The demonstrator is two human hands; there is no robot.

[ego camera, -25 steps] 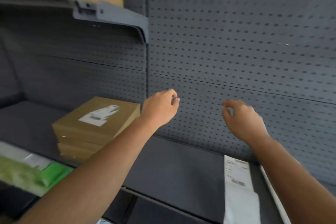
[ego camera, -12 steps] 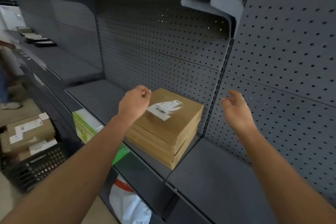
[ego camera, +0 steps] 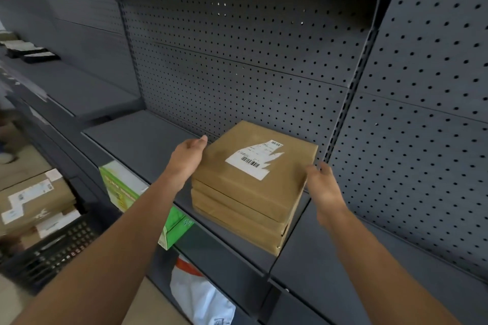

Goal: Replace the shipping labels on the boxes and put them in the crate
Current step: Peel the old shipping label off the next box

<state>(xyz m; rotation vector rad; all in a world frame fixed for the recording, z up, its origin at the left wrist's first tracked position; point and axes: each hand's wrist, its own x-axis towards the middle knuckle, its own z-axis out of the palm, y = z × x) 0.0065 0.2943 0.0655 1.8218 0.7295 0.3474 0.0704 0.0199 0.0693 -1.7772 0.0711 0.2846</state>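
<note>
Near left, a black perforated plastic crate [ego camera: 60, 245] holds labelled brown boxes [ego camera: 34, 198]. The left hand [ego camera: 184, 161], fingers straight, lies against the left side of the top flat brown cardboard box [ego camera: 277, 185] of a three-high stack. The right hand [ego camera: 324, 187], fingers relaxed and grasping nothing, is at the box's right edge. A torn white shipping label [ego camera: 253, 159] lies on top. The stack rests on a dark grey metal shelf [ego camera: 148, 137].

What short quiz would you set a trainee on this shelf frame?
1. True or false: the shipping label on the top box is torn.
2. How many cardboard boxes are in the stack on the shelf? A two, B three, C five.
3. Fill in: the left hand is at the top box's ___ side, the right hand by its near right corner.
Key: 1 true; 2 B; 3 left.
</note>
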